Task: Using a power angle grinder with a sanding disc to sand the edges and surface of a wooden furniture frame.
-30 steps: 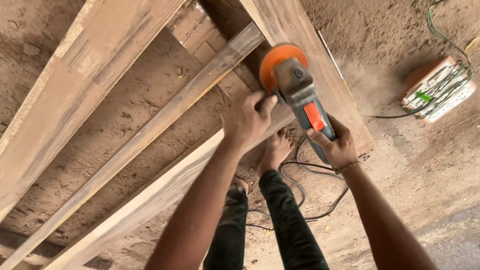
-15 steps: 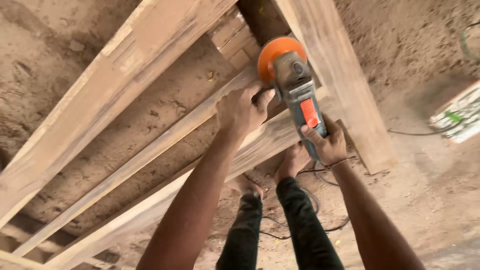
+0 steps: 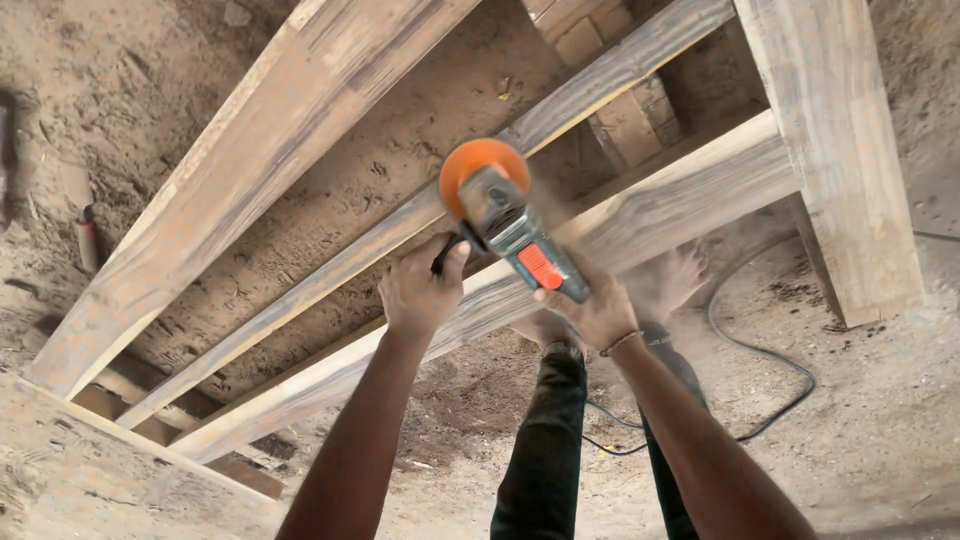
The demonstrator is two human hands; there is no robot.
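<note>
I hold a grey angle grinder [image 3: 510, 232] with an orange disc guard and an orange switch. My left hand [image 3: 420, 290] grips its black side handle. My right hand [image 3: 598, 312] is wrapped around the rear of its body. The disc [image 3: 480, 165] rests on the middle rail [image 3: 330, 275] of a wooden frame, and fine dust hangs in the air around it. The near rail [image 3: 690, 195] runs just under the tool's body. My bare feet and dark trousers [image 3: 545, 450] show below the near rail.
A wide plank [image 3: 250, 160] forms the frame's far side and a thick cross board [image 3: 840, 150] closes its right end. A black cable [image 3: 770, 360] loops over the sandy ground at right. Bricks [image 3: 620, 110] lie under the frame. Another board [image 3: 90, 470] fills the lower left.
The grinder and both hands have slid left and down along the frame, from the cross board's end onto the middle rail. The view shifted; the white box at right has left the picture.
</note>
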